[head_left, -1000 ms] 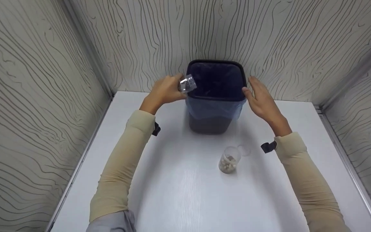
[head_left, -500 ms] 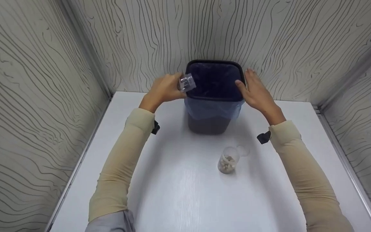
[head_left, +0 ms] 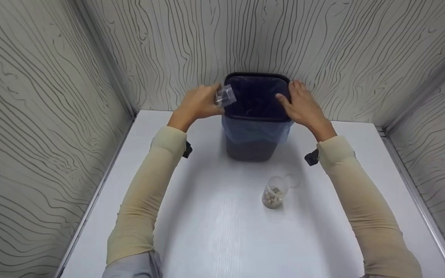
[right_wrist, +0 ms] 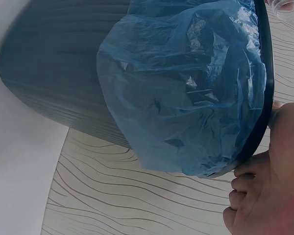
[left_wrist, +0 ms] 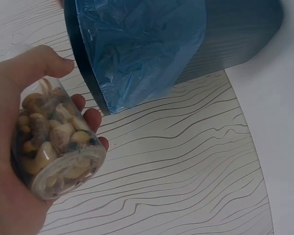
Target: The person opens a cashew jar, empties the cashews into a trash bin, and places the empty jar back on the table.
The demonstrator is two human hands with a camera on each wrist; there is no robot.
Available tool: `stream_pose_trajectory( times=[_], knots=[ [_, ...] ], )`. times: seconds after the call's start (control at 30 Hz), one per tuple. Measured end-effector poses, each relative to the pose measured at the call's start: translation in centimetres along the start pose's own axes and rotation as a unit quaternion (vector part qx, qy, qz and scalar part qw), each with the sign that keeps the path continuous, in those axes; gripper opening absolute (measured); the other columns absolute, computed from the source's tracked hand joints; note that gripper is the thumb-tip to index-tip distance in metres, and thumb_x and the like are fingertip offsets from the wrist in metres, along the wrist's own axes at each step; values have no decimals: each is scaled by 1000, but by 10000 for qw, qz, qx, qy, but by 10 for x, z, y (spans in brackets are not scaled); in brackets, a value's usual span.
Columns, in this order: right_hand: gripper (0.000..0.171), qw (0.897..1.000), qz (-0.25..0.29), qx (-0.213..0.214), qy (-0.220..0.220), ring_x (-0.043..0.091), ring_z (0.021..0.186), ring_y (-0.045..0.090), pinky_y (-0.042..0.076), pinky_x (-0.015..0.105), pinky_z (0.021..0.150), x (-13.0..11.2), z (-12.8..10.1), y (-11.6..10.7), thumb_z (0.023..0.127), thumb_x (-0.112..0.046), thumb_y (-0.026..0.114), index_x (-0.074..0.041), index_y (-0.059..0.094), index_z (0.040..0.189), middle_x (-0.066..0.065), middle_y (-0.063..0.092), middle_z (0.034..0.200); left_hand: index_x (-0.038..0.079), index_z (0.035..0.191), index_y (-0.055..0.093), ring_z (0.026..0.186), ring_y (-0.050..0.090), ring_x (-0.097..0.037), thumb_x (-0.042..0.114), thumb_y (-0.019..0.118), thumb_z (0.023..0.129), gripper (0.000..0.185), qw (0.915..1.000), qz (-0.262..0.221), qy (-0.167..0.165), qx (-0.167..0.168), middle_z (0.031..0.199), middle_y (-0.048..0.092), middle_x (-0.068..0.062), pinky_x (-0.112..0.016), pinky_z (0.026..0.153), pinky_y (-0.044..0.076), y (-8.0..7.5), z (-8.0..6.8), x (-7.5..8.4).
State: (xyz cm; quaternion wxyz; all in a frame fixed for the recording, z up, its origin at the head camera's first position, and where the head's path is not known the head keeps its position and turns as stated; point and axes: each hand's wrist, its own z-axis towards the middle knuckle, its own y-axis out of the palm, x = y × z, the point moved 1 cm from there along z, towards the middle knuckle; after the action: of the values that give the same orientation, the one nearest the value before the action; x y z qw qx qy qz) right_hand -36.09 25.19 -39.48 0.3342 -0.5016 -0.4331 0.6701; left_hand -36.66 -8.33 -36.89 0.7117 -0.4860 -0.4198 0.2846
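My left hand grips a clear plastic jar, tilted with its mouth over the left rim of the trash bin. In the left wrist view the jar holds brown and cream pieces that look like nuts. A blue bag lines the bin and folds over its dark rim. At the right rim my right hand holds on, thumb inside, fingers outside; in the right wrist view the fingers touch the rim. The bin's bottom is too dark to tell.
A second clear container with small pale pieces stands on the white table in front of the bin. Beside it lies a round transparent lid. Wood-grain panels enclose the back and both sides.
My right hand has moved left and forward from beside the bin onto its right rim, thumb now farther inside. The left hand with the jar has stayed almost in place.
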Motion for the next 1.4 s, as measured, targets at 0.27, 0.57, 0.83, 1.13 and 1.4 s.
stream_pose_trajectory(
  times=[0.27, 0.57, 0.83, 1.13, 1.4],
  knots=[
    [90, 9991, -74, -375, 155, 47, 165, -2, 2, 58, 133, 0, 5, 3, 113, -60, 26, 10, 7, 166, 32, 0, 175, 8, 128, 60, 89, 67, -26, 33, 76, 86, 51, 9997, 140, 133, 139, 105, 73, -10, -47, 80, 57, 0, 3, 3],
    [92, 9977, -106, -627, 239, 47, 164, -5, 1, 59, 133, -2, 8, 5, 112, -62, 23, 9, 4, 166, 31, -4, 175, 9, 126, 60, 85, 64, -24, 34, 77, 87, 49, 9994, 239, 221, 142, 101, 72, -9, -46, 78, 56, 1, 4, 5],
    [91, 9977, -81, -630, 217, 47, 165, -5, 1, 58, 133, -5, 9, 6, 112, -62, 20, 10, 5, 165, 31, -3, 175, 10, 123, 58, 80, 57, -24, 36, 77, 87, 49, 9994, 314, 138, 70, 96, 67, -7, -47, 73, 53, -1, 5, 11],
    [87, 9983, -121, -523, 243, 47, 165, -2, 2, 57, 133, -4, 7, 8, 114, -57, 21, 11, 6, 165, 32, -1, 175, 9, 124, 58, 85, 62, -26, 35, 78, 85, 51, 9989, 393, 237, 55, 101, 70, -9, -49, 77, 55, -1, 11, 16],
    [86, 9983, -180, -487, 266, 49, 164, 0, 3, 58, 133, -4, 8, 10, 114, -56, 21, 12, 8, 165, 33, 2, 175, 10, 126, 57, 85, 60, -25, 33, 77, 86, 51, 9990, 386, 220, -45, 100, 67, -8, -48, 77, 54, -2, 14, 18]
  ],
)
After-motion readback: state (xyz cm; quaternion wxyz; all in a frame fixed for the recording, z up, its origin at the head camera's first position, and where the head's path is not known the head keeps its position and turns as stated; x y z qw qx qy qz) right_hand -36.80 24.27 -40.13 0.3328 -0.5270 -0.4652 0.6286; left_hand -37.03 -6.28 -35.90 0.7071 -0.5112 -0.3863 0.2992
